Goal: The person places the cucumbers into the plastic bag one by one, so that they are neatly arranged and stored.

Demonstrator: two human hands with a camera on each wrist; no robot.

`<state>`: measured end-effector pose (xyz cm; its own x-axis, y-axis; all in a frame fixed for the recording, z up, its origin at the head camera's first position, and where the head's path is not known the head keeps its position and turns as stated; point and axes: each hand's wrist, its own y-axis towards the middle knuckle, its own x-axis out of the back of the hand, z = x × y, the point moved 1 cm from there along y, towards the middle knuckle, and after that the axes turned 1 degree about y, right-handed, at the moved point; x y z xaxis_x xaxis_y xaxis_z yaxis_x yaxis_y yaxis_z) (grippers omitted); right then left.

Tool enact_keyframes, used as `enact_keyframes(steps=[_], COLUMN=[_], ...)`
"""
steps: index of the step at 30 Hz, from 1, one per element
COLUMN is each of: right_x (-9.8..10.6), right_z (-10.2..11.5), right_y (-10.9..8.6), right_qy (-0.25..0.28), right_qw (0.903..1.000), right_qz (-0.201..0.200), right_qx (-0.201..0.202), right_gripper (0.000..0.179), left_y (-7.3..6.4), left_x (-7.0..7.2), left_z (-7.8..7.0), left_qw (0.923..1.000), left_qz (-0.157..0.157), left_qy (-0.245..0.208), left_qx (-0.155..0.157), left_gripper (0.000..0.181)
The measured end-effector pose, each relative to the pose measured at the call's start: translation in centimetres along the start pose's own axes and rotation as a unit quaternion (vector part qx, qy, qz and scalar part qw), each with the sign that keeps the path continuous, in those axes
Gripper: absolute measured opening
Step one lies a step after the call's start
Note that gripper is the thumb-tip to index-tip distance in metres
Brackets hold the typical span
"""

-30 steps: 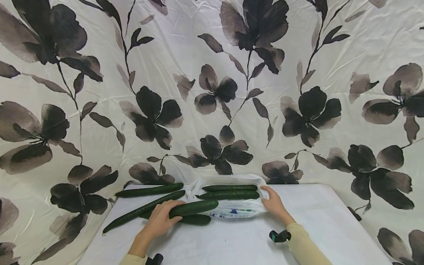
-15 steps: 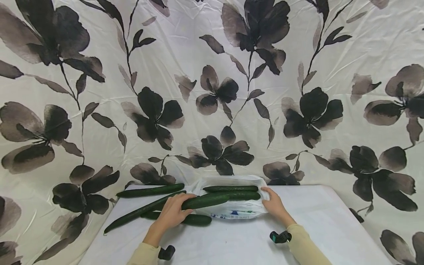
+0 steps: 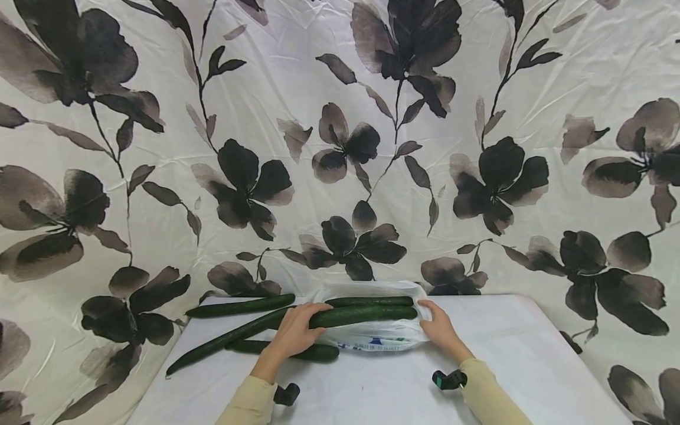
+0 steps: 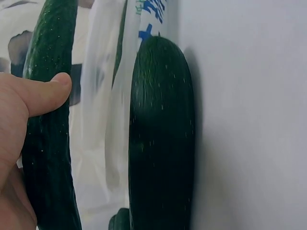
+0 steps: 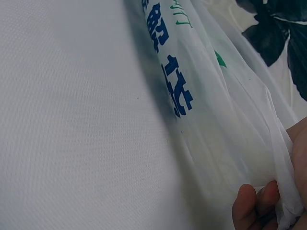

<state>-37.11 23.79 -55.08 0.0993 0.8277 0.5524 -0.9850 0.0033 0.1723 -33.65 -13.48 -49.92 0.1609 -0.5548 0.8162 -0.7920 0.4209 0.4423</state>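
Note:
In the head view my left hand [image 3: 293,330] grips a long dark green cucumber [image 3: 340,316], whose front part lies over the opening of a white plastic bag [image 3: 414,339]. The left wrist view shows the thumb laid across this cucumber [image 4: 48,143]. Inside the bag are a cucumber [image 3: 369,301] at the back and another one [image 3: 406,312], partly covered by the held one. My right hand [image 3: 442,327] holds the bag's right edge. Its curled fingers [image 5: 245,206] are at the thin plastic [image 5: 216,129] in the right wrist view.
Left of the bag lie a cucumber [image 3: 239,306] at the back, a slanted one [image 3: 212,347], and another [image 3: 321,353] in front, below my left hand. All rest on a white table [image 3: 382,389]. A floral cloth [image 3: 340,248] hangs behind.
My left hand has moved right with the cucumber, bringing it from beside the bag to over its opening. The right hand stays at the bag's edge.

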Motion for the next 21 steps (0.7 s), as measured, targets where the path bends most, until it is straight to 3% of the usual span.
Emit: enact_keyframes(steps=[8, 21], right_x=[0.1, -0.2], right_z=[0.0, 0.1], right_y=[-0.1, -0.3], right_qy=[0.005, 0.008], right_qw=[1.0000, 0.9998], right_qz=[0.005, 0.006], right_qx=[0.003, -0.017], right_gripper=[0.052, 0.053], left_y=[1.5, 3.2], left_x=[-1.2, -2.7], left_z=[-0.8, -1.8], left_qw=[0.9999, 0.9995], left_qz=[-0.003, 0.031], left_qy=[-0.007, -0.011], left_qx=[-0.015, -0.002], left_gripper=[0.050, 0.049])
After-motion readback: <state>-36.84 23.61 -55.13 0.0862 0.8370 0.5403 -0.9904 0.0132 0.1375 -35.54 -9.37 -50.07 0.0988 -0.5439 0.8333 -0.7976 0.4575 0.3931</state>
